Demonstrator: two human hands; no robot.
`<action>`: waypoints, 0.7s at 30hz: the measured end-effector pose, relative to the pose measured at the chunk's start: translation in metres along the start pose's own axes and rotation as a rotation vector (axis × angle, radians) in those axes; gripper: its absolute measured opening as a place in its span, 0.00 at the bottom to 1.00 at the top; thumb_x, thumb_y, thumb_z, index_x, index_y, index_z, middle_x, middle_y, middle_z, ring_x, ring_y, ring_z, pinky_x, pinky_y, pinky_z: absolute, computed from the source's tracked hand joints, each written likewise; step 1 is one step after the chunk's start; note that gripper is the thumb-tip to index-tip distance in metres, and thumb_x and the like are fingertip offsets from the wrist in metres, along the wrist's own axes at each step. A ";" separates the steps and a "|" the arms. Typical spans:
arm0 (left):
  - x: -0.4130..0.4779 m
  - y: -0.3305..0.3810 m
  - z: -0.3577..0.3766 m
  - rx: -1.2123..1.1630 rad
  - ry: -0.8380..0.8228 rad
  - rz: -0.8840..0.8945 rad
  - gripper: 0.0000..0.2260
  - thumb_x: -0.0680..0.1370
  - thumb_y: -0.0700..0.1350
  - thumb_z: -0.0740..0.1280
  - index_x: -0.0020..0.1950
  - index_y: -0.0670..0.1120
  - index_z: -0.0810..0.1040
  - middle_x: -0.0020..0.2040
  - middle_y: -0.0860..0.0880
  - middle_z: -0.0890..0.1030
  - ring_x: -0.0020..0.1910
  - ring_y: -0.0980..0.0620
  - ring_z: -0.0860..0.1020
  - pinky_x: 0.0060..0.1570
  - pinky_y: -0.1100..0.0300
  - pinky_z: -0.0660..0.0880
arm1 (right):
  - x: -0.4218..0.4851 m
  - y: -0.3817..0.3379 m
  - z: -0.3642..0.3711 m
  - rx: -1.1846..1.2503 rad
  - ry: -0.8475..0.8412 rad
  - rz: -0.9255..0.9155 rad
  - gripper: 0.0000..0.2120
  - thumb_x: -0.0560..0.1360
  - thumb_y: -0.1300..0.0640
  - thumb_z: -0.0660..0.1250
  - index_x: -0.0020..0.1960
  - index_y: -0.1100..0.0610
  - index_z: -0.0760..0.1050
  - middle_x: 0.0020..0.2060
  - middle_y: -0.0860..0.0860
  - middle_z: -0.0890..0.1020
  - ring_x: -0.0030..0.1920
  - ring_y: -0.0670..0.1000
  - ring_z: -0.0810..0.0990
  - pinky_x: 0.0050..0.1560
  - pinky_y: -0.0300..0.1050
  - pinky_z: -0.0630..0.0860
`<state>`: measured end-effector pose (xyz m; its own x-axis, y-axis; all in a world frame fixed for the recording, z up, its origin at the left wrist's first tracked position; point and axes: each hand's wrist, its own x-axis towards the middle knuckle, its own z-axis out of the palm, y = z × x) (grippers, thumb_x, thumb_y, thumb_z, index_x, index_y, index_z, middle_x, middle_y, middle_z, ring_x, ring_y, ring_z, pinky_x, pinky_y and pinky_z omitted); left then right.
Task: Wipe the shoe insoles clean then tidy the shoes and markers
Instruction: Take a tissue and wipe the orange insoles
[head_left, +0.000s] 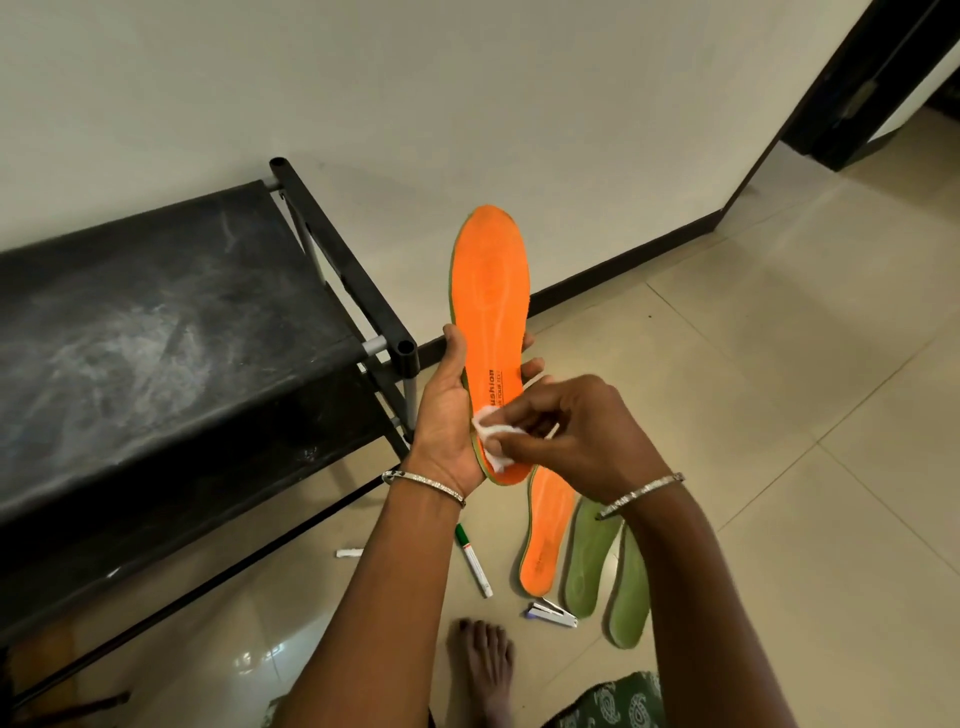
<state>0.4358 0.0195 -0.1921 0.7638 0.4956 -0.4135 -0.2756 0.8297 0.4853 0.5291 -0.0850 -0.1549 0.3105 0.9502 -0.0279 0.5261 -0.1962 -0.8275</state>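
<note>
Holding one orange insole (491, 296) in my left grip (447, 426), just off the front corner post of the black shoe rack (156, 322). Toe end points up toward the wall, printed side faces me. Thumb sits on the rack-side edge, fingertips show past the far edge, palm is behind the heel half. So left grip is closed round the insole.

Right grip (571, 431) pinches a small white pad (491, 441), fingers curled on it. Pad is pressed on the heel end of the held insole, touching the left palm.

Tile floor (779, 364), on the side away from the rack:
- second orange insole (545, 540) lies flat, orange side up, top end hidden behind my hands.
- two green insoles (589, 561) lie just beside it, farther from the rack, overlapping each other, partly hidden by my right wrist.
- green-capped marker (472, 561) lies between the rack and the floor orange insole, cap end under my left forearm.
- small white piece (349, 553) lies by the rack's bottom rail, can't tell what it is.
- purple-and-white item (553, 613) lies near the heel of the floor orange insole, can't tell what it is.

My bare foot (483, 660) is just beside that item. A silver bangle (423, 483) is on each wrist.
</note>
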 end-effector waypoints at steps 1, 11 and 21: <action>0.001 0.000 -0.001 0.010 -0.001 0.002 0.36 0.77 0.68 0.57 0.71 0.42 0.74 0.58 0.42 0.82 0.53 0.44 0.82 0.58 0.46 0.78 | -0.006 0.001 -0.001 0.048 -0.058 0.018 0.08 0.71 0.56 0.77 0.50 0.52 0.86 0.43 0.44 0.87 0.41 0.44 0.83 0.42 0.36 0.78; 0.002 -0.010 0.004 0.014 -0.038 -0.033 0.29 0.80 0.64 0.54 0.62 0.42 0.78 0.54 0.43 0.84 0.51 0.44 0.83 0.57 0.47 0.78 | 0.007 0.003 0.021 -0.058 0.471 -0.066 0.07 0.71 0.57 0.77 0.49 0.52 0.86 0.43 0.46 0.86 0.43 0.43 0.82 0.44 0.31 0.77; 0.009 -0.009 0.004 -0.013 -0.040 -0.033 0.32 0.78 0.65 0.57 0.71 0.42 0.73 0.62 0.42 0.80 0.57 0.42 0.82 0.60 0.45 0.77 | 0.006 0.006 0.009 -0.005 0.335 -0.013 0.09 0.70 0.57 0.78 0.50 0.51 0.86 0.44 0.44 0.87 0.44 0.43 0.83 0.47 0.44 0.81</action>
<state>0.4476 0.0157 -0.1973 0.7953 0.4572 -0.3981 -0.2569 0.8490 0.4618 0.5276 -0.0781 -0.1650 0.5463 0.8204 0.1689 0.5354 -0.1870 -0.8237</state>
